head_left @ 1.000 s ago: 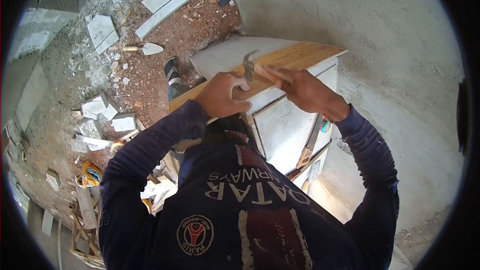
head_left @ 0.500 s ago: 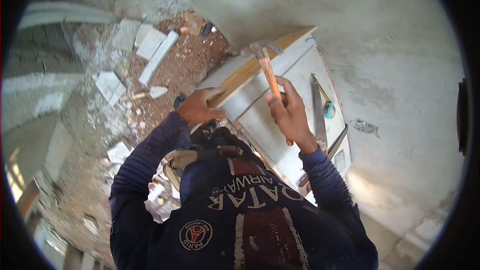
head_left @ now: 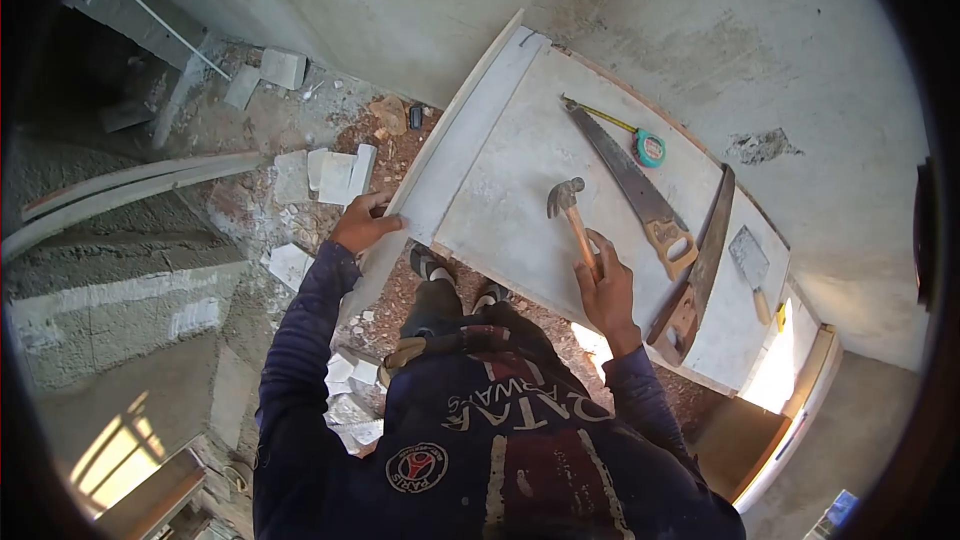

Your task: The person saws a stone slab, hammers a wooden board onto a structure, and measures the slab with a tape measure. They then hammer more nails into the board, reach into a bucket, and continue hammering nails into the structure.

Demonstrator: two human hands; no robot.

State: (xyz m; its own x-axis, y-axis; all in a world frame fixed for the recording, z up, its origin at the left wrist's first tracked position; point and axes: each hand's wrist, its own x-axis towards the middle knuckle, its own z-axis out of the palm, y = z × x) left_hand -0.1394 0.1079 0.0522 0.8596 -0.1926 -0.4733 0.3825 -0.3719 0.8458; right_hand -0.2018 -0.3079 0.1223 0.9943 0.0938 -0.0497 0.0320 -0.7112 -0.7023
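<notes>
My left hand [head_left: 364, 226] grips the near end of a long, narrow wooden board [head_left: 455, 120], which lies along the left edge of a whitish worktop [head_left: 505, 170]. Its thumb rests over the board's inner side; the fingers are partly hidden. In my right hand [head_left: 608, 292] is a claw hammer [head_left: 577, 223], held by its wooden handle with the head pointing away from me over the worktop. Right of the hammer lie a handsaw [head_left: 640, 185] and a teal tape measure [head_left: 650, 148] with its yellow blade partly out.
A second handsaw [head_left: 708, 260] and a trowel [head_left: 750, 258] lie on the worktop's right part. A plastered wall [head_left: 720, 40] runs along the far side. Broken tile pieces [head_left: 340, 175] and rubble cover the floor at left. My feet [head_left: 430, 265] stand by the near edge.
The hammer has moved from above the board, back and right over the worktop. The board has turned, showing its narrow edge instead of its wide yellowish face. My view has shifted, revealing the trowel.
</notes>
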